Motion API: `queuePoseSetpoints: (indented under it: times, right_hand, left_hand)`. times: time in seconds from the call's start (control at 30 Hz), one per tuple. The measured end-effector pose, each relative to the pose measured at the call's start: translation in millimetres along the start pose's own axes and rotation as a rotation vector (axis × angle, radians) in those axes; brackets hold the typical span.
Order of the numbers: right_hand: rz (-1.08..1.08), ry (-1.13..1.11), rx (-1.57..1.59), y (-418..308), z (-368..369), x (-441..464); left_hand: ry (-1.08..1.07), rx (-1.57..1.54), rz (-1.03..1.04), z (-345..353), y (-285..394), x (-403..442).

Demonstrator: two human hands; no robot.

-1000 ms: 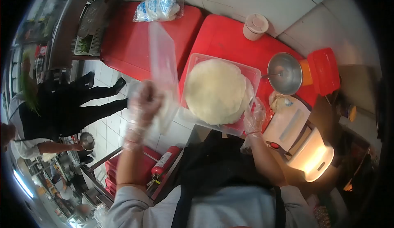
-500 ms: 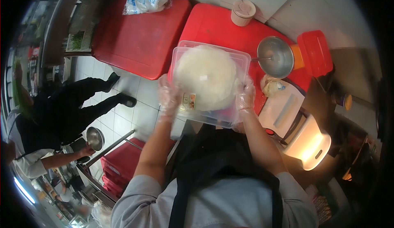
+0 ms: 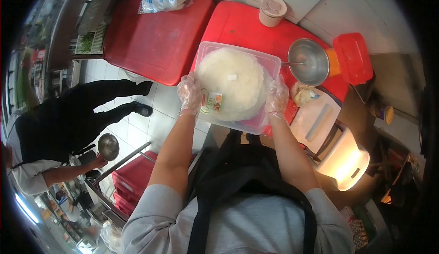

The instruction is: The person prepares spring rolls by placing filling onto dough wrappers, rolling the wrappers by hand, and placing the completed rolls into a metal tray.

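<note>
A clear plastic container (image 3: 269, 62) with its translucent lid on top stands at the near edge of a red surface. Through the lid shows a stack of pale round sheets (image 3: 231, 76); a label (image 3: 211, 102) is on the lid. My left hand (image 3: 189, 91), in a clear glove, is closed round the left side of the container. On the right side, my gloved right hand (image 3: 277, 96) grips the rim, fingers bent over it.
A metal bowl with a spoon (image 3: 308, 62), a red tub (image 3: 353, 58) and a lidded cup (image 3: 272, 11) stand beyond. A knife (image 3: 319, 123) lies on a white board at right. A co-worker (image 3: 50, 126) holding a bowl stands at left.
The lid, earlier raised in my left hand, has come down onto the container. Both hands now hold its sides. The co-worker's bowl has shifted slightly.
</note>
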State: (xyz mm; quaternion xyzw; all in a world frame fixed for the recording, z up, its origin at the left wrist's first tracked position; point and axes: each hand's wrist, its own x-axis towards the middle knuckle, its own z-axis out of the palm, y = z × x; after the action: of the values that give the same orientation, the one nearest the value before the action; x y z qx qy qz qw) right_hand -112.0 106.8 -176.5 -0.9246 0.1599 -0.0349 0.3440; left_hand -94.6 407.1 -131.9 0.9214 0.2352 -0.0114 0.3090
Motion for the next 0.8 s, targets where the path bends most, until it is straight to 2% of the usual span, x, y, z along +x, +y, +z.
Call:
queuePoseSetpoints:
  times: [0.07, 0.13, 0.17, 0.23, 0.27, 0.33, 0.37, 0.47, 0.5, 0.57, 0.7, 0.73, 0.8]
  right_hand:
    - [0.102, -0.123, -0.053, -14.1, -15.5, -1.0]
    - [0.119, -0.176, -0.192, -22.6, -25.2, -4.5]
    - [0.076, -0.042, -0.275, -23.8, -26.0, -8.1]
    - [-0.014, 0.230, -0.445, -25.1, -28.7, -16.4]
    - [-0.117, 0.152, -0.326, -23.0, -32.7, -20.7]
    - [-0.324, -0.006, -0.076, -21.3, -37.3, -21.3]
    - [-0.358, -0.241, -0.225, -25.9, -32.7, -17.6]
    - [-0.454, -0.230, -0.469, -48.7, -8.1, 2.8]
    - [-0.400, -0.300, -0.442, -49.2, -4.5, 13.3]
    - [-0.438, -0.269, -0.475, -43.5, 1.4, 18.7]
    - [-0.557, -0.259, -0.564, -36.0, 1.6, 20.6]
    - [-0.662, -0.139, -0.472, -39.2, -4.3, 22.2]
    - [-0.731, -0.063, -0.256, -41.0, -6.4, 26.8]
  left_hand:
    - [-0.079, -0.222, -0.220, -2.5, -1.6, -0.5]
    - [-0.127, 0.162, 0.022, -14.3, -9.2, -12.3]
    - [-0.152, 0.351, 0.141, -18.2, -11.9, -15.6]
    - [-0.096, 0.368, 0.216, -19.5, -16.0, -8.1]
    - [-0.068, 0.376, 0.251, -21.8, -12.0, -4.4]
    - [-0.052, 0.300, 0.469, -15.7, 3.6, 9.9]
    - [-0.041, 0.263, 0.577, -12.4, 17.1, 17.7]
    - [-0.199, 0.580, 0.725, 11.6, 49.4, 35.2]
    - [-0.235, 0.582, 0.695, 16.3, 50.1, 40.3]
    - [-0.314, 0.584, 0.627, 26.6, 46.3, 45.0]
    - [-0.317, 0.578, 0.608, 34.9, 40.1, 41.0]
    - [-0.317, 0.556, 0.596, 37.5, 38.8, 41.2]
    - [-0.465, 0.548, 0.555, 13.7, 57.5, 39.4]
